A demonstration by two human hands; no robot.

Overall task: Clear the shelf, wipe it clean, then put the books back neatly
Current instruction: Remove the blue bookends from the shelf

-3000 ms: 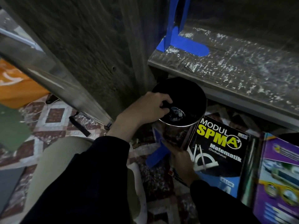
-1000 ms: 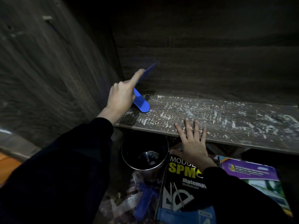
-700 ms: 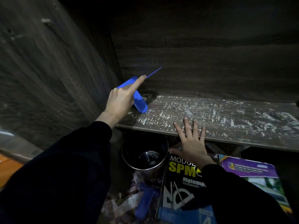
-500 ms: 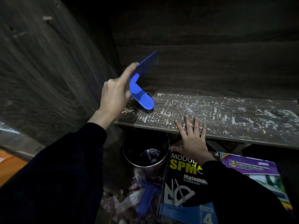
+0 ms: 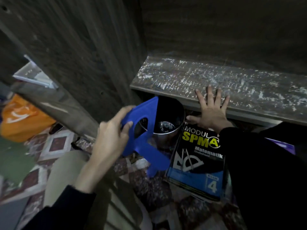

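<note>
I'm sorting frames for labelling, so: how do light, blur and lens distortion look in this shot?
Head view: dim, the shelf recess nearly black; left hand and blue bookend slightly smeared by motion; the Modul SPM Matematik book title is legible; the wide lens makes the cabinet's side panel lean.

Dark wooden shelf (image 5: 216, 77) and patterned tile floor (image 5: 56, 143) beneath it.

Shelf: board bare of books, its top flecked all over with white specks and streaks; a right hand (image 5: 211, 113) lies flat on the front edge, fingers spread. Floor: a round metal bin (image 5: 176, 112) stands under the shelf's left end; just beside it, to the right, lies a black and blue book (image 5: 197, 160) titled "MODUL SPM A+ Matematik", marked 4; a purple book (image 5: 282, 146) lies farther right, mostly hidden by a dark sleeve; an orange bag (image 5: 21, 123) sits well apart, far left.
</note>
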